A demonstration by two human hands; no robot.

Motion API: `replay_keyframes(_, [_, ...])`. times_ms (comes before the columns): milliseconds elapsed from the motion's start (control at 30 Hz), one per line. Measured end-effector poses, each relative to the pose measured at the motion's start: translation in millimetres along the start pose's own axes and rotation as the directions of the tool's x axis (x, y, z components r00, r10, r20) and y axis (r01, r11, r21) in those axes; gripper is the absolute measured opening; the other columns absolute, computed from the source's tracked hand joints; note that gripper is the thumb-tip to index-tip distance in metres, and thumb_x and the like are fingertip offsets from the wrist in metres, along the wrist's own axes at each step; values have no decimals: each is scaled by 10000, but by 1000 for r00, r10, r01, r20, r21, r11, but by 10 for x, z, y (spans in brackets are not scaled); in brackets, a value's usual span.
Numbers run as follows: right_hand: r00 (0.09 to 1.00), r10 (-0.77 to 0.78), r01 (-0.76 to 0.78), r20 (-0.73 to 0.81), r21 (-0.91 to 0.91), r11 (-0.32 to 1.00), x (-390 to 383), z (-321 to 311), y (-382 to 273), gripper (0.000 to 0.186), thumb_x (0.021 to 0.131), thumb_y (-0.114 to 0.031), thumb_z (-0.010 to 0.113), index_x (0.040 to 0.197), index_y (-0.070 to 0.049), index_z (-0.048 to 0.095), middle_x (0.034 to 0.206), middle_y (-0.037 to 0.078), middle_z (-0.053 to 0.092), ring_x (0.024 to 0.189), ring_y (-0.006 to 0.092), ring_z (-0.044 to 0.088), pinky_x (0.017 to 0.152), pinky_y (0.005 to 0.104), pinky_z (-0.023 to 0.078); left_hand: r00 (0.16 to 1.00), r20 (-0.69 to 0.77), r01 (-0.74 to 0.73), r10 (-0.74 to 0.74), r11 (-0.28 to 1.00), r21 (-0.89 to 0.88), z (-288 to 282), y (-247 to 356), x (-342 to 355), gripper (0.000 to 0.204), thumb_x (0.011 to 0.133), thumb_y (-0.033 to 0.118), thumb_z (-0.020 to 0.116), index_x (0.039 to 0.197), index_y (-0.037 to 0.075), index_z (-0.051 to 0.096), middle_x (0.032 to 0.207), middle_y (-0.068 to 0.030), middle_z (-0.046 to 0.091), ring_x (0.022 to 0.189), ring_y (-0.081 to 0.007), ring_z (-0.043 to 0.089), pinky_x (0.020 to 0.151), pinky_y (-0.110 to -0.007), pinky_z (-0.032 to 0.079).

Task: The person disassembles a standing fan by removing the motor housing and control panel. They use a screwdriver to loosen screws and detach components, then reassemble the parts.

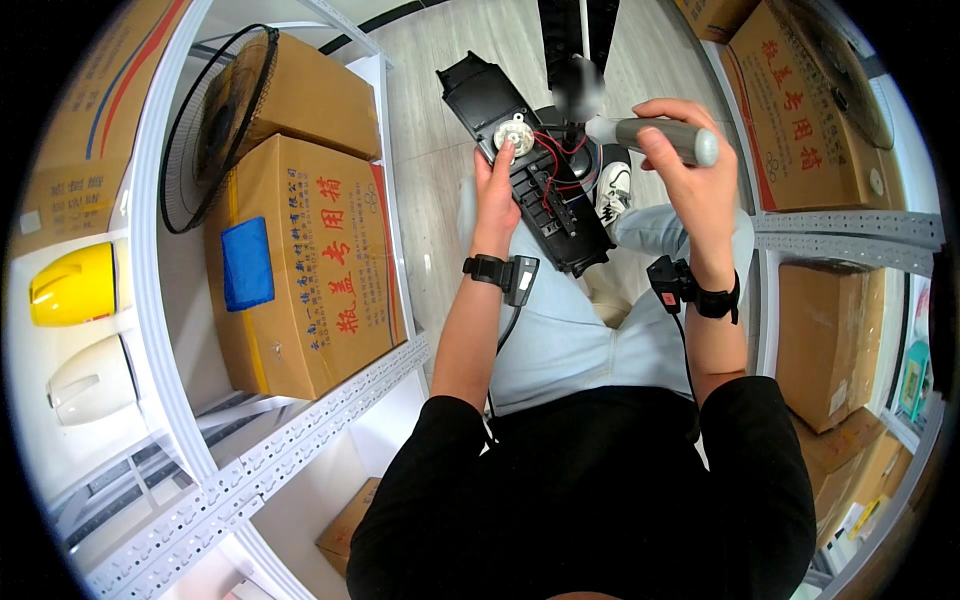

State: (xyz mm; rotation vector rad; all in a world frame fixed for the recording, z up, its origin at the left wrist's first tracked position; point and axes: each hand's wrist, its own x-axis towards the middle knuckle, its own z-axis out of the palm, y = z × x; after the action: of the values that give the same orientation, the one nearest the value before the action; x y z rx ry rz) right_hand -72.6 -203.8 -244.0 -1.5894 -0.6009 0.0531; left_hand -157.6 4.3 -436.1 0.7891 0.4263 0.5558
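My left hand [493,200] is closed on a long black plastic housing [487,98], which lies slanted over my lap. Its thumb presses on a white round part, perhaps a small motor [514,138], mounted on the housing. Red wires [548,165] run from there along the housing's open inside. My right hand [690,165] grips a screwdriver [655,135] by its thick grey handle. The handle points right, and the tool's front end reaches left toward the housing. Where its tip ends I cannot tell. Just beyond the housing is a black rounded part [572,160], partly hidden.
Metal shelving [300,425] flanks me on the left, holding cardboard boxes [310,260], a fan grille [215,130], and yellow [72,285] and white [92,380] plastic parts. More boxes [800,110] stand on the right shelves. A black upright piece [607,25] is ahead on the floor.
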Motion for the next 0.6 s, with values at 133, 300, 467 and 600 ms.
replay_keyframes(133, [1000,-13,13,0,-42,999,-1,64,84,236,829,-209,831,982,-52,745,987,55,711,904,158,679,787,284,524,999,16,33,-33,999,17,65,33,-25,384,1000,179,651,1327,65,487,1271,-61,604,1139,-165,591,972,-328,492])
replay_keyframes(300, [1000,4,-3,16,-49,999,-2,85,137,233,830,-210,830,978,-52,744,988,56,712,908,169,682,800,288,525,997,11,71,-74,986,148,107,6,-37,368,1006,188,639,1310,51,483,1241,-80,624,1069,-174,636,911,-340,547])
replay_keyframes(467, [1000,27,-26,16,-72,997,-23,101,144,235,835,-218,829,976,-50,744,985,56,712,912,165,684,799,287,528,992,17,122,-122,992,17,125,78,-60,370,1004,191,640,1316,62,488,1230,-79,630,1084,-180,639,915,-349,556])
replay_keyframes(600, [999,41,-41,-3,-43,998,-11,125,168,240,833,-220,832,977,-49,745,984,58,710,910,158,683,792,283,529,990,48,120,-131,976,182,95,-29,-67,402,992,198,665,1322,46,493,1254,-74,625,1131,-169,599,976,-332,490])
